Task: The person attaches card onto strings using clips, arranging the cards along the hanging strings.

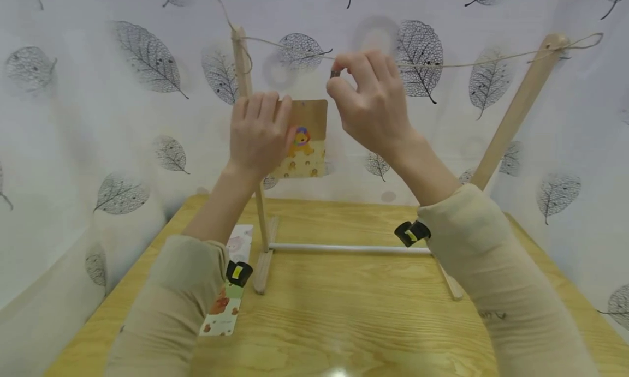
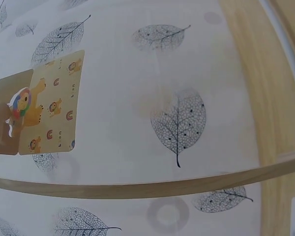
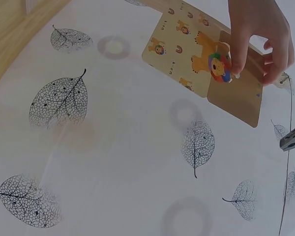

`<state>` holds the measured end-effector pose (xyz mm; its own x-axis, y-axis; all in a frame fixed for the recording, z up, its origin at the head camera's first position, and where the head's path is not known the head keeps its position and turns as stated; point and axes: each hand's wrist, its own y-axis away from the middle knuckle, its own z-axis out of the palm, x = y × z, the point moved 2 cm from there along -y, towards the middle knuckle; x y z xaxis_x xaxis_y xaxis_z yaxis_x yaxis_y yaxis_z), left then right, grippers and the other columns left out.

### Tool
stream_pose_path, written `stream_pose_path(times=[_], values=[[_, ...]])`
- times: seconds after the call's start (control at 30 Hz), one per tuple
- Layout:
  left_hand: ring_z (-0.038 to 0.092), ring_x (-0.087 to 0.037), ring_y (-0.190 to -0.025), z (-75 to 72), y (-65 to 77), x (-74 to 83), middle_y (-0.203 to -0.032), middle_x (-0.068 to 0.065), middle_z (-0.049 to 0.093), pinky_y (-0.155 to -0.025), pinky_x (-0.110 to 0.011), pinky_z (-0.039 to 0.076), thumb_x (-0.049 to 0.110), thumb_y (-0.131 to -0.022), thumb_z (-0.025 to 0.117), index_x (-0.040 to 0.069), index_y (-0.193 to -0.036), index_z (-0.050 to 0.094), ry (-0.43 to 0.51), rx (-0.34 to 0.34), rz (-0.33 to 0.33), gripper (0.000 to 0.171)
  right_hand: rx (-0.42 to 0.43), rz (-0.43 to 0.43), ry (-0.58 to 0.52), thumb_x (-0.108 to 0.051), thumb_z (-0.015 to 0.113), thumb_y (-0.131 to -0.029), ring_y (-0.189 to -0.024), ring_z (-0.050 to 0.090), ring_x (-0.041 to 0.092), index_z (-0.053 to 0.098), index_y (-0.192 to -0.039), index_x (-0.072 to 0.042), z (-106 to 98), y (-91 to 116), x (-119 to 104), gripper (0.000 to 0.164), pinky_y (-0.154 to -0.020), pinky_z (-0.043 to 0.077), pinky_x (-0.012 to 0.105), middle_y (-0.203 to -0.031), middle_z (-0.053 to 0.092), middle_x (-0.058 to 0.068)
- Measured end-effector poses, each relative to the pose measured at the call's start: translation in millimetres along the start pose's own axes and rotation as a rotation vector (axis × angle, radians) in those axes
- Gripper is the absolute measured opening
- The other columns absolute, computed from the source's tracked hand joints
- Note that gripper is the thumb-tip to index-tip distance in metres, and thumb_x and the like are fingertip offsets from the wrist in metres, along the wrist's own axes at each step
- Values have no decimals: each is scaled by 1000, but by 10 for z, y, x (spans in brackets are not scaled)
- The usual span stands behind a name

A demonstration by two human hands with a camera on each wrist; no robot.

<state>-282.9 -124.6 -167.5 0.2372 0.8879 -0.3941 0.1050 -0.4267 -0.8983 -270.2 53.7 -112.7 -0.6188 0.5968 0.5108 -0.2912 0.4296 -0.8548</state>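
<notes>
My left hand [image 1: 259,134] grips a card [image 1: 312,159] by its left side, fingers over the front in the head view. The card has a brown top and a cream lower part printed with small lions, and a larger lion with a colourful mane. It hangs below the string [image 1: 452,66], near the left post. In my right hand [image 1: 375,96], thumb and forefinger pinch a small dark clip [image 1: 335,73] close to the string. The right wrist view shows this grey clip [image 3: 294,140] beside the string, apart from the card [image 3: 187,54].
Two wooden posts, left [image 1: 242,60] and right [image 1: 521,109], carry the string. A white rod [image 1: 349,249] joins their feet on the wooden table [image 1: 344,317]. Printed cards [image 1: 223,319] lie under my left forearm. A leaf-patterned curtain [image 1: 314,6] hangs behind.
</notes>
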Motion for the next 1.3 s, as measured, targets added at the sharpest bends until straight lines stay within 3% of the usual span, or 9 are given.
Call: stream_pose_path(times=[0.47, 0.7, 1.07, 1.3], values=[[49, -30, -88, 32, -140, 6, -97, -13, 53, -77, -41, 37, 30, -85, 61, 2, -104, 56, -31, 20, -9, 34, 116, 39, -61, 10, 46, -82, -79, 49, 31, 57, -71, -3, 62, -130, 28, 20, -72, 39, 42, -87, 59, 12], [49, -31, -89, 27, -188, -12, -98, -13, 53, -78, -41, 36, 31, -87, 58, 2, -106, 56, -43, 6, -18, 34, 152, 52, -98, 2, 54, -86, -78, 49, 30, 57, -73, -3, 109, -202, 56, 14, -71, 39, 40, -86, 59, 11], [48, -30, -91, 26, -240, -40, -100, -14, 53, -81, -41, 36, 28, -87, 61, 2, -107, 56, -31, 41, -24, 33, 162, 60, -139, -6, 61, -86, -78, 47, 30, 59, -77, -2, 163, -252, 155, 10, -74, 36, 39, -85, 58, 11], [48, -29, -94, 24, -273, -47, -102, -14, 53, -82, -41, 36, 29, -88, 61, 3, -109, 56, -47, 45, -25, 34, 111, 85, -159, -5, 62, -85, -80, 50, 28, 62, -77, -4, 203, -287, 156, 8, -77, 37, 37, -85, 60, 9]])
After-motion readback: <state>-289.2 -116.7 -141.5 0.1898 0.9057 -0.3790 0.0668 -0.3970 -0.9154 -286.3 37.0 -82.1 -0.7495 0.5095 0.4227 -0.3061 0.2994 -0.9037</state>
